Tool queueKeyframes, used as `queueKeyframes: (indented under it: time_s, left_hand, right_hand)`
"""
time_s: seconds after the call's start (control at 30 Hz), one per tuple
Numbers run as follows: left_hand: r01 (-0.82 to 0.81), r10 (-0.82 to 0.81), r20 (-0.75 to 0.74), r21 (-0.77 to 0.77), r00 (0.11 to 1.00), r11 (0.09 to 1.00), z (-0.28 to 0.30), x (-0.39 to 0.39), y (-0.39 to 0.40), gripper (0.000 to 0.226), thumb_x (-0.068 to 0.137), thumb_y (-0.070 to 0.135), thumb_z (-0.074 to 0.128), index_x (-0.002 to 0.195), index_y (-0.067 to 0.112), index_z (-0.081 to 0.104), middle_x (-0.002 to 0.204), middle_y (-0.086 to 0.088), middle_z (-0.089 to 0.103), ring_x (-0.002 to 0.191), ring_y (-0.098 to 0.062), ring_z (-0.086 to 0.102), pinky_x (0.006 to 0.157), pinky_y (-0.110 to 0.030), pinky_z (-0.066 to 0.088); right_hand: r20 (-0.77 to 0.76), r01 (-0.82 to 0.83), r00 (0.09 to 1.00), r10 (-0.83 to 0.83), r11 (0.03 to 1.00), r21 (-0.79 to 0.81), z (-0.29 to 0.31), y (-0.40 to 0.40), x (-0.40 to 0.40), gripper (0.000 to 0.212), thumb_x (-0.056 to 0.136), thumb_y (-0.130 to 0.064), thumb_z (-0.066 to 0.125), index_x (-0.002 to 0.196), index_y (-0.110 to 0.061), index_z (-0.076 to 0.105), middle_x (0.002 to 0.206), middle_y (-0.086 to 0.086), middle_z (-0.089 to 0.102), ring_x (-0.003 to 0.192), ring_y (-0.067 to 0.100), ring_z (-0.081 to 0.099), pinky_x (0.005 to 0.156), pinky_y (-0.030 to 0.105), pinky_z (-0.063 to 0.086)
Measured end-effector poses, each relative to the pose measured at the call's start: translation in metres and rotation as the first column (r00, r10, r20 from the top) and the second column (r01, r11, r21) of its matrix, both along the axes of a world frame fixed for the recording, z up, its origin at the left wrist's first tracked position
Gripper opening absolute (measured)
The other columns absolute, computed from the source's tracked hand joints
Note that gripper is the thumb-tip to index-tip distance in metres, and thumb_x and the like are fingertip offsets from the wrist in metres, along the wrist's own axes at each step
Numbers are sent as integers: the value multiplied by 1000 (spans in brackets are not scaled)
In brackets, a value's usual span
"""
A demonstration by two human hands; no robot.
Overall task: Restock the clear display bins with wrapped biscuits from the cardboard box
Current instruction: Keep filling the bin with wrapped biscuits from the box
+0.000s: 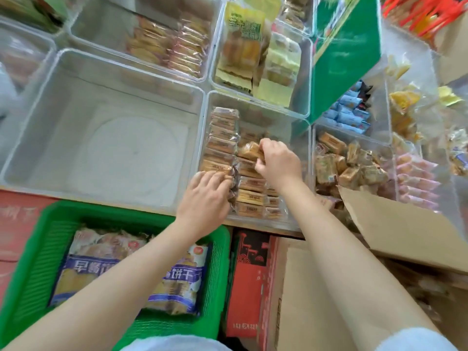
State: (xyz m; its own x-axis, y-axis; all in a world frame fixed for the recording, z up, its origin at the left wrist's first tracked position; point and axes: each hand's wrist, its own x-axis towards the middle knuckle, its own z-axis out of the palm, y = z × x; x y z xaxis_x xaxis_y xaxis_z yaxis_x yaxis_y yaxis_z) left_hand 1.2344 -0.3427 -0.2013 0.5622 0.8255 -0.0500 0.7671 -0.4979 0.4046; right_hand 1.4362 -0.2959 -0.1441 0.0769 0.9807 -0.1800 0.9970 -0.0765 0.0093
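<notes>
wrapped biscuits (249,196) stacked in rows inside the clear display bin (255,102) at centre, tan packets with brown labels, packed flat against one another along the bin's left wall and near front

right hand (278,160) reaching into that bin, fingers curled and pinching one golden wrapped biscuit (249,150) held above the stacked rows

left hand (206,196) at the bin's front left corner, fingertips curled over the edge of a packet (215,169) in the left row, thumb side touching crinkled wrapper ends

left of the bin, a larger clear bin (50,138) with a bare bottom, just beside it and sharing a wall line

behind the bin, a clear bin with yellow-green packets (243,46) standing on end; behind and to the left, another bin with rows of biscuit packets (174,44) in clear wrap

right of the bin, a bin of loosely piled brown and green wrapped snacks (354,165); beyond it pink packets (415,181) and blue packets (352,112), blurred

in front of the bin and to its right, the cardboard box (405,231) with a flap raised, contents too blurred to tell

in front of the bin and to its left, a green plastic basket (33,262) holding a large blue and white biscuit bag (86,272), partly covered by the left forearm

directly in front of the bin, a red printed carton (248,279) standing between basket and cardboard box

behind and right of the bin, a green sign panel (344,59) tilted over the bins
</notes>
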Motion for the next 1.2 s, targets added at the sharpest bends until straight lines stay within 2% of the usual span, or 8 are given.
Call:
queueKeyframes:
  time_s: [0.3, 0.43, 0.5, 0.57, 0.73, 0.93, 1.03, 1.2]
  left_hand:
    - [57, -51, -110, 53, 993, 997, 2, 2, 0, 52, 91, 38, 37, 128, 13, 65, 134, -13, 63, 126, -31, 55, 110, -49, 36]
    - [53, -48, -122, 38, 991, 998, 1, 2, 0, 53, 90, 38, 35, 128, 14, 64, 134, -13, 62, 126, -32, 54, 110, -49, 34]
    - [56, -54, -132, 9, 990, 998, 3, 2, 0, 53, 90, 38, 34, 129, 15, 63, 136, -12, 61, 127, -31, 53, 110, -48, 32]
    - [44, -46, -120, -18, 992, 999, 6, 2, 0, 54, 90, 38, 34, 131, 17, 61, 138, -9, 59, 130, -29, 50, 111, -45, 26]
    - [-126, 155, 95, -264, 983, 956, 34, 13, -2, 38, 96, 29, 51, 131, 17, 60, 139, -4, 55, 131, -25, 46, 113, -42, 29]
    - [31, 159, 442, -392, 883, 920, 124, 76, -96, 28, 100, 29, 55, 124, 18, 62, 121, 2, 59, 107, -13, 58, 95, -42, 51]
    - [64, 162, 470, -430, 867, 901, 148, 124, -164, 53, 95, 43, 62, 142, 23, 47, 138, 2, 50, 125, -15, 50, 107, -44, 46]
    - [7, 281, 488, -508, 826, 861, 144, 176, -236, 108, 80, 53, 76, 158, 36, 4, 160, 5, 26, 148, -17, 27, 120, -46, 32]
  right_hand:
    - [173, -109, 974, 145, 973, -201, -25, 6, -18, 29, 98, -5, 44, 126, -5, 50, 123, 14, 63, 112, 31, 59, 88, 38, 46]
    - [261, -107, 946, 192, 946, -305, -34, -23, -36, 62, 102, -3, 36, 156, 6, 7, 161, 28, 19, 149, 39, 23, 119, 43, 32]
    - [207, -80, 965, 159, 935, -345, -30, -34, -40, 66, 102, -3, 36, 158, 3, 2, 165, 25, 4, 153, 39, 9, 122, 44, 27]
    - [43, -47, 997, 65, 938, -342, -15, -41, -40, 59, 102, -11, 41, 157, -3, 21, 166, 17, 14, 152, 33, 17, 121, 43, 28]
    - [-508, 140, 857, -86, 988, 69, 52, -94, -24, 25, 101, -14, 51, 119, -13, 68, 120, 2, 63, 100, 16, 61, 86, 33, 52]
    - [-541, 421, 840, -48, 688, 592, 131, -214, 32, 19, 91, -6, 53, 92, -9, 72, 74, -6, 63, 61, 1, 49, 59, 12, 37]
    - [-652, 617, 735, -185, 580, 531, 130, -270, 73, 20, 91, -10, 51, 89, -12, 70, 76, -5, 67, 64, 5, 57, 62, 21, 46]
    - [-780, 885, 365, -508, 449, 122, 99, -335, 133, 23, 95, -15, 46, 87, -22, 67, 79, -3, 69, 72, 19, 66, 66, 35, 56]
